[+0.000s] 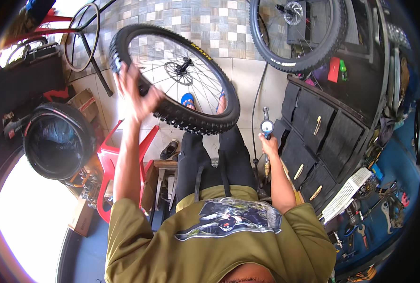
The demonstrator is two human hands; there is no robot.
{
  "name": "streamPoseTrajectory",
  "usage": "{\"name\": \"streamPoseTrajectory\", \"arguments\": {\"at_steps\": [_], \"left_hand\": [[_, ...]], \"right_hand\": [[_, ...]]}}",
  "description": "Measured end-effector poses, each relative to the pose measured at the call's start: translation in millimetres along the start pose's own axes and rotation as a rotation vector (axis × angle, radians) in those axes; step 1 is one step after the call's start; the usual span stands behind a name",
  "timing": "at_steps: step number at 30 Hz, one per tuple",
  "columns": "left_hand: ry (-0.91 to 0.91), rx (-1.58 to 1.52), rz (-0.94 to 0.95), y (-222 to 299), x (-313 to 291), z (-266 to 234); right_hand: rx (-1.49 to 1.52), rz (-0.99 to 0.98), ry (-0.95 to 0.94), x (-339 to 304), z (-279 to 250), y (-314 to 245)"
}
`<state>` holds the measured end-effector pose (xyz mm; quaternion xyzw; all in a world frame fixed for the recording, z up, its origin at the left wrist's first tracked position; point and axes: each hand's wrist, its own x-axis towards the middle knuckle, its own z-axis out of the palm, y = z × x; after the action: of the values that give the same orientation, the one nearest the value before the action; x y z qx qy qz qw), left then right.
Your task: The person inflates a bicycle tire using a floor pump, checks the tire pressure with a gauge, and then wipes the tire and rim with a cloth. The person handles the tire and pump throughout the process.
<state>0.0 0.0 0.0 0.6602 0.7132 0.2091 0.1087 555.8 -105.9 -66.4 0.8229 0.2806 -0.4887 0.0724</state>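
Beside the black-trousered right knee [230,146], the right hand [269,145] curls its fingers round a silver, round-dialled inflator [266,126]. Just beyond tilts a black, knobbly-tyred spoked wheel [179,74], likely light and grippy, best held by its tyre [222,121], where the blurred left hand [137,94] spreads its fingers.

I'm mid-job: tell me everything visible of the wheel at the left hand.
The wheel has a black, rubbery tyre with deep knobs and yellow sidewall lettering, thin spokes, a black hub and a perforated, metallic disc rotor. It is tilted in front of the person's legs, over the tiled floor, with the feet partly visible through it. The left hand, motion-blurred, touches the tyre's left side; how firmly is unclear. Whether the wheel touches the legs cannot be told.
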Motion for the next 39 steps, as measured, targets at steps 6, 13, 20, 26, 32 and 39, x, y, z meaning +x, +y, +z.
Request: {"name": "streamPoseTrajectory", "arguments": {"at_steps": [6,13,20,26,32,39], "left_hand": [[-0.223,0.159,0.006,53,-86,-14],[-0.403,0.215,0.007,27,-124,-26],[-0.355,0.179,0.016,14,-134,-22],[-0.369,0.174,0.013,6,-131,-25],[-0.374,0.178,0.008,12,-129,-27],[-0.396,0.116,-0.049,28,-125,-22]], "right_hand": [[0.331,0.139,-0.092,21,-5,5],[0.329,0.08,-0.174,26,-10,-19],[0.269,0.07,-0.185,25,-5,-18],[0.161,0.064,-0.17,22,2,-12],[0.122,0.067,-0.183,22,12,-21],[0.194,0.072,-0.205,25,21,-35]]}}
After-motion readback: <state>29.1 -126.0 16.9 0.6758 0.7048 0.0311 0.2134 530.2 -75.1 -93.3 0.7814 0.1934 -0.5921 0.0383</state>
